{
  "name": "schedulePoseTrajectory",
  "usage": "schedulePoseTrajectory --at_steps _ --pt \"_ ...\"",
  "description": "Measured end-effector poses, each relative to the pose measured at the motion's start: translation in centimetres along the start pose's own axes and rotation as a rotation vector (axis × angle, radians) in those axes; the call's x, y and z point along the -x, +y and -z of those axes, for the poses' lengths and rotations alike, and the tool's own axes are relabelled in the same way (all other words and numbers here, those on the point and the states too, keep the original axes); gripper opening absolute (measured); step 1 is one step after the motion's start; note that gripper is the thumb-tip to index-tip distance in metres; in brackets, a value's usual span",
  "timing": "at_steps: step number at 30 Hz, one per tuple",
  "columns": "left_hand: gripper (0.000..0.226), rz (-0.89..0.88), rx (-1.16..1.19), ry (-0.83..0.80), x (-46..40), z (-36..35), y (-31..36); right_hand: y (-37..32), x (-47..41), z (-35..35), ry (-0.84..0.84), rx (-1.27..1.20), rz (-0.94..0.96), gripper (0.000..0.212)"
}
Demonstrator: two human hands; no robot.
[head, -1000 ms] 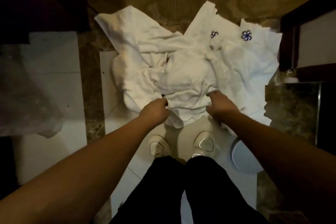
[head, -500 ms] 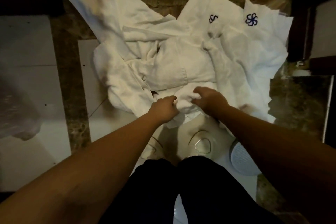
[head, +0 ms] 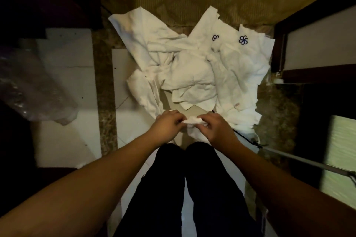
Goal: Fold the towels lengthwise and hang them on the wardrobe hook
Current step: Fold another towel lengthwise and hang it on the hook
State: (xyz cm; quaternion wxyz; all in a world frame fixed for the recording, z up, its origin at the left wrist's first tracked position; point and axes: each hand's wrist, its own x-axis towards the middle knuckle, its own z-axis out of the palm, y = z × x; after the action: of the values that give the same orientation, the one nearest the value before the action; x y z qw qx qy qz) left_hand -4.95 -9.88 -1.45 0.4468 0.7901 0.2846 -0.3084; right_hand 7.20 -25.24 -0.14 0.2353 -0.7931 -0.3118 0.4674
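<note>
Gripping towel edge [head: 193, 120], both hands

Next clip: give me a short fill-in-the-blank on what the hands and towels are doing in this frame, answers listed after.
1. Both the left hand and the right hand pinch the edge of a ____ towel.
2. The towel pile lies on the ____.
3. The logos stitched on the far towels are ____ in colour.
4. The person's trouser legs are ____.

Missing words: white; floor; blue; black
</note>
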Motion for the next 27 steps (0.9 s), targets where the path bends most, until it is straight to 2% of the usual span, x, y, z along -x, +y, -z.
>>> schedulePoseTrajectory --at_steps 3,7,12,18,21,24,27 --pt "0.016 0.018 0.084 0.057 3.7 3.8 3.8 -5.0 2.0 3.9 0.107 0.049 0.065 0.029" --pt "0.006 0.01 0.164 0.174 8.9 8.5 8.7 -10.9 4.3 9.4 0.154 0.245 0.091 0.026" --pt "0.012 -0.006 0.237 0.286 16.2 14.1 14.8 -19.1 8.1 15.8 0.132 0.362 0.264 0.033" --pt "0.014 -0.03 0.295 0.402 26.1 20.0 21.9 -29.1 12.9 22.5 0.221 0.466 0.502 0.031" --pt "0.013 -0.055 0.351 0.518 30.7 22.2 24.3 -34.5 16.0 25.5 0.266 0.52 0.659 0.03" --pt "0.042 -0.129 0.426 0.614 35.9 24.1 26.0 -39.4 19.3 27.8 0.316 0.563 0.834 0.03" --pt "0.07 -0.2 0.379 0.674 41.7 25.1 27.7 -43.5 23.2 28.8 0.34 0.637 1.008 0.031"
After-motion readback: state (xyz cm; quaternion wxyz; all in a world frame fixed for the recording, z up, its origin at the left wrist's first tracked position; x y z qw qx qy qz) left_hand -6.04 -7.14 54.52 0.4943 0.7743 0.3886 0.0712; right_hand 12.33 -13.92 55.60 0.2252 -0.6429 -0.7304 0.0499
